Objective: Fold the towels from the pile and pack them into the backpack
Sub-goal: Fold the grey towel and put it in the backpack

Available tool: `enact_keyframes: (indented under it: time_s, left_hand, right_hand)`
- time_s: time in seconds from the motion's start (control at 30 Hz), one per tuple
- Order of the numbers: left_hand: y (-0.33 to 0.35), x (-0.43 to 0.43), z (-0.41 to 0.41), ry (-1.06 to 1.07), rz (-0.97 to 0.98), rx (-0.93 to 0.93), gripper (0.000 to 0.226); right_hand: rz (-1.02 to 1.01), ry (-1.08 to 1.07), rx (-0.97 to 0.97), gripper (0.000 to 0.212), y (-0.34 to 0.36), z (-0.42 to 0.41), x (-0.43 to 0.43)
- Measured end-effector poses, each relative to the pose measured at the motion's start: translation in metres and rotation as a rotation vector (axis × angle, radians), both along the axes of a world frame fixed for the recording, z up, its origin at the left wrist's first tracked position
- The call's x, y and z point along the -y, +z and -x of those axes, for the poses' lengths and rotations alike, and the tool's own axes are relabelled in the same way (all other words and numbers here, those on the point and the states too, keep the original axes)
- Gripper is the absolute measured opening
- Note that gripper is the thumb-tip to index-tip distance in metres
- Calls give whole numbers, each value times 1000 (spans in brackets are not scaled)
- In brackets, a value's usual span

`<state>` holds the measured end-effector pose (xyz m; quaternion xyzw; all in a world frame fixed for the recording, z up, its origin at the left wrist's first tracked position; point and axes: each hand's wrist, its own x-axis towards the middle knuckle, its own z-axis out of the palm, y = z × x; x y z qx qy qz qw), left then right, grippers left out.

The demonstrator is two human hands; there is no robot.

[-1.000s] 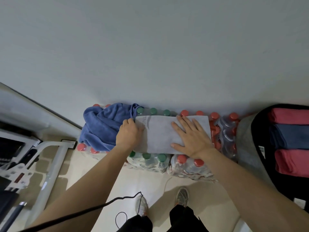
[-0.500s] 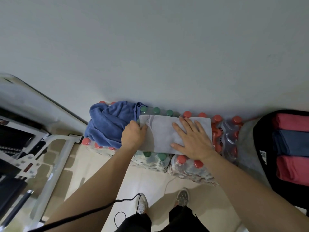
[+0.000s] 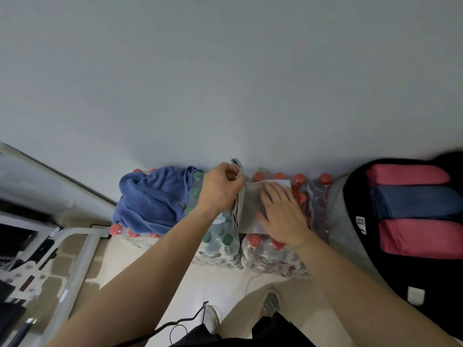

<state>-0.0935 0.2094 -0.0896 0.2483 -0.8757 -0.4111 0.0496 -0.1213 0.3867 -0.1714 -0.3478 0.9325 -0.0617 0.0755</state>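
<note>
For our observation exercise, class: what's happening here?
A person is folding a grey towel on bottle packs. The left hand pinches its raised left edge; the right hand presses flat on it. A blue towel lies crumpled to the left. The backpack, at right, holds three folded towels.

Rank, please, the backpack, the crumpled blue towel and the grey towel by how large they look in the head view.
1. backpack, largest, though cut off at the frame edge.
2. crumpled blue towel.
3. grey towel, folded, partly covered by left hand and right hand.
</note>
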Motion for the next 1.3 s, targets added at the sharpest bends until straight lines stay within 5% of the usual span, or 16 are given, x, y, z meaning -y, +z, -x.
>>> enact_keyframes:
  time_s: [0.17, 0.47, 0.63, 0.73, 0.8, 0.97, 1.17, 1.3]
  left_hand:
    - [-22, -53, 17, -153, -17, 82, 16]
    - [-55, -96, 22, -286, 31, 169, 7]
    - [-52, -78, 13, -430, -149, 179, 24]
    - [-49, -60, 0, -375, -176, 101, 36]
    - [-48, -49, -8, -269, -14, 57, 30]
    - [-70, -36, -17, -291, 360, 61, 35]
    - [-71, -50, -1, -63, 78, 297, 41]
    - [-67, -46, 7, -49, 17, 287, 52]
  right_hand:
    - [196, -320, 125, 60, -1, -26, -51]
    - [337, -503, 348, 64, 0, -31, -59]
    - [548, -545, 154, 43, 19, -15, -51]
    - [431, -228, -25, 42, 14, 5, -38]
    - [239, -78, -42, 51, 5, 16, -35]
    - [-137, -45, 84, 75, -18, 21, -41]
    - [-185, -71, 109, 75, -18, 20, -39]
    - [-123, -76, 15, 58, 8, 35, -22]
